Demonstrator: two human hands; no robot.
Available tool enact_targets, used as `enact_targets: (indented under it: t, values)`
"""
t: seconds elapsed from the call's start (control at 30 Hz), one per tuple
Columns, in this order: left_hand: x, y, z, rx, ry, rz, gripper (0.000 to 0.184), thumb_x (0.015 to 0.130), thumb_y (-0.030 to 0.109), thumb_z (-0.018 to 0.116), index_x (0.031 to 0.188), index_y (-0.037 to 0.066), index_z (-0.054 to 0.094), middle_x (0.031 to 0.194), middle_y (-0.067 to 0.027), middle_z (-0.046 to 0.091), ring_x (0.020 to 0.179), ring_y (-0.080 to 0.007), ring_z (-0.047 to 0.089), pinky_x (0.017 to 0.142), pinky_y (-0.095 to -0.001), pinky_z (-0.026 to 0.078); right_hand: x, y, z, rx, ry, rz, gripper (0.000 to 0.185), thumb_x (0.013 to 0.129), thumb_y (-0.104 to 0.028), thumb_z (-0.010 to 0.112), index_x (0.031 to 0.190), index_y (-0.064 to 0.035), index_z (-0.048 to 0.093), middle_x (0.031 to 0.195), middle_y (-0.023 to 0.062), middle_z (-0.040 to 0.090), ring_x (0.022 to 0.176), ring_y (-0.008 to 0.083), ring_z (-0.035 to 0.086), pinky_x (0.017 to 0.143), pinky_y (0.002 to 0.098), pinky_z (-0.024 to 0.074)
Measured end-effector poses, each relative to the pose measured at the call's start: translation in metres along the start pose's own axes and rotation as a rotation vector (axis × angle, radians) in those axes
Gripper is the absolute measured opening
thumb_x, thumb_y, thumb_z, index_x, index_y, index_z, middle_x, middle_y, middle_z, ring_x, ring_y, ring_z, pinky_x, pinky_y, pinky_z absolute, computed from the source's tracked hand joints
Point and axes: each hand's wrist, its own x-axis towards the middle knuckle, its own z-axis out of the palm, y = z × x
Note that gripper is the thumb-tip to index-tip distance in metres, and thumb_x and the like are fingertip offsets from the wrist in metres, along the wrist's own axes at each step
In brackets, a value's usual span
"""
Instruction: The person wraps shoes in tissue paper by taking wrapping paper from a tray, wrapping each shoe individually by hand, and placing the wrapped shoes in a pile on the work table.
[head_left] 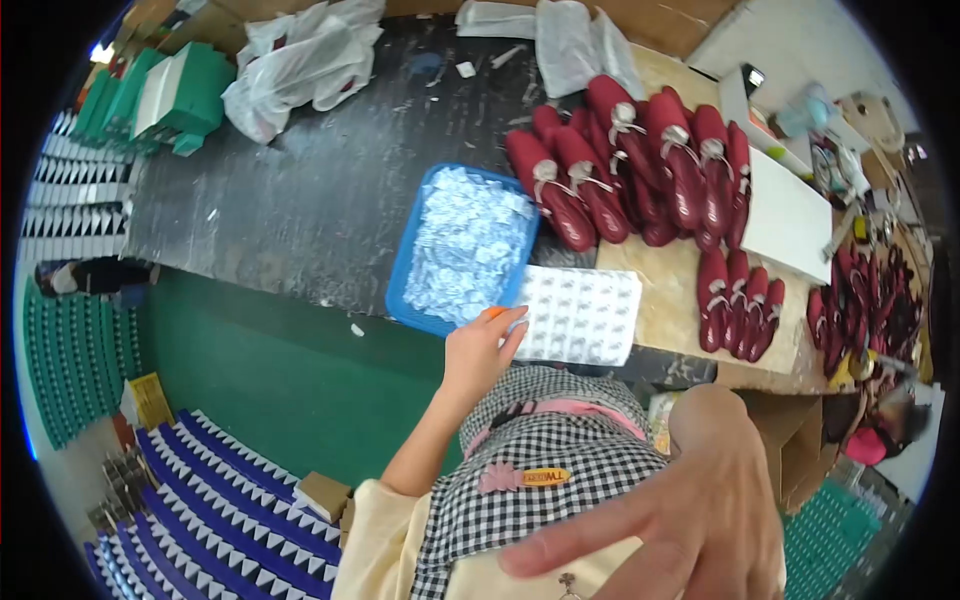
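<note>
My left hand (478, 352) is closed at the near right corner of a blue plastic tray (400, 290). Its thumb and fingers meet at the left edge of a white sheet (580, 318) printed with rows of small grey marks. A bit of orange shows at the fingertips; whether it is held or worn I cannot tell. Crumpled pale-blue pieces (465, 240) fill the tray. Large and close to the camera, my right hand (710, 500) hangs in front of the checkered apron with its fingers spread, holding nothing.
Dark red shoes (680, 170) with bows stand grouped on the black table (300, 200), and a smaller group (738, 305) sits nearer. Plastic bags (300, 70) and green boxes (185, 95) lie at the back left. A white box (785, 215) borders the shoes on the right.
</note>
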Motion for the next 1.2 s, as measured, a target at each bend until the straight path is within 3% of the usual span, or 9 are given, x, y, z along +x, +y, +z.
enact_targets:
  t: [0.37,0.53,0.7,0.83,0.9,0.93,1.0,1.03,1.2]
  values:
    - [0.011,0.006,0.195,0.147,-0.293,-0.027,0.030,0.086,0.027,0.064,0.111,0.013,0.071,0.093,-0.0010,0.070,0.074,-0.0243,0.064,0.066,-0.0344,0.049,-0.087,-0.129,-0.049,0.044,0.081,-0.441,0.033,0.093,-0.019,0.051,0.123,-0.0110,0.064,0.119,0.0158,0.065,0.107,0.0267,0.062,0.096,0.0381,0.0501]
    - [0.021,0.035,0.296,0.081,-0.149,-0.098,0.043,0.083,0.030,0.067,0.119,0.008,0.062,0.094,-0.0072,0.066,0.075,-0.0281,0.063,0.069,-0.0399,0.051,-0.174,-0.231,-0.076,0.093,0.087,-0.660,0.033,0.095,-0.022,0.050,0.124,-0.0147,0.064,0.122,0.0154,0.064,0.109,0.0293,0.061,0.098,0.0407,0.0494]
    - [0.031,0.067,0.338,0.305,0.057,-0.183,0.054,0.080,0.029,0.069,0.122,0.003,0.049,0.099,-0.0145,0.060,0.081,-0.0335,0.062,0.072,-0.0429,0.052,-0.229,-0.302,-0.102,0.173,0.084,-0.826,0.033,0.096,-0.025,0.049,0.125,-0.0177,0.064,0.124,0.0151,0.063,0.111,0.0313,0.060,0.099,0.0427,0.0487]
    - [0.037,0.049,0.363,0.380,0.022,-0.238,0.055,0.077,0.028,0.071,0.116,0.004,0.042,0.105,-0.0185,0.054,0.086,-0.0368,0.061,0.072,-0.0453,0.053,-0.240,-0.339,-0.149,0.300,-0.699,-0.350,0.015,0.093,-0.003,0.050,0.092,-0.0005,0.065,0.109,0.0177,0.064,0.127,0.0288,0.047,0.100,0.0442,0.0471]
    - [0.039,0.053,0.363,0.394,-0.009,-0.273,0.053,0.077,0.027,0.070,0.115,0.004,0.042,0.105,-0.0184,0.054,0.087,-0.0368,0.061,0.072,-0.0454,0.053,-0.290,-0.343,-0.150,0.320,-0.493,-0.127,0.012,0.093,-0.013,0.056,0.091,-0.0050,0.063,0.083,0.0144,0.064,0.086,0.0313,0.064,0.079,0.0428,0.0531]
    - [0.041,0.054,0.359,0.408,-0.033,-0.310,0.051,0.077,0.025,0.070,0.114,0.004,0.043,0.105,-0.0184,0.054,0.087,-0.0369,0.061,0.072,-0.0455,0.053,-0.233,-0.298,-0.185,0.414,-1.368,-0.246,0.053,0.084,-0.027,0.068,0.135,-0.0197,0.056,0.127,0.0189,0.060,0.120,0.0335,0.056,0.104,0.0424,0.0446]
    - [0.042,0.056,0.354,0.431,-0.080,-0.392,0.046,0.078,0.022,0.069,0.112,0.005,0.043,0.105,-0.0183,0.054,0.088,-0.0370,0.062,0.071,-0.0458,0.053,-0.301,-0.291,-0.209,0.077,-0.817,-0.008,0.026,0.095,-0.018,0.052,0.114,-0.0053,0.064,0.120,0.0150,0.062,0.103,0.0255,0.062,0.073,0.0372,0.0559]
    - [0.041,0.059,0.352,0.432,-0.083,-0.396,0.046,0.078,0.022,0.069,0.112,0.005,0.043,0.105,-0.0183,0.054,0.088,-0.0370,0.062,0.071,-0.0458,0.053,-0.304,-0.274,-0.216,0.168,-0.752,0.116,0.043,0.084,-0.019,0.068,0.117,0.0072,0.060,0.121,0.0225,0.061,0.106,0.0311,0.062,0.095,0.0408,0.0498]
    - [0.036,0.074,0.343,0.397,-0.007,-0.233,0.034,0.081,0.016,0.063,0.108,0.004,0.045,0.100,-0.0167,0.055,0.084,-0.0352,0.063,0.070,-0.0444,0.054,-0.366,-0.176,-0.229,-0.084,0.218,0.710,0.034,0.092,-0.016,0.057,0.121,0.0016,0.060,0.107,0.0144,0.066,0.092,0.0255,0.063,0.088,0.0363,0.0504]
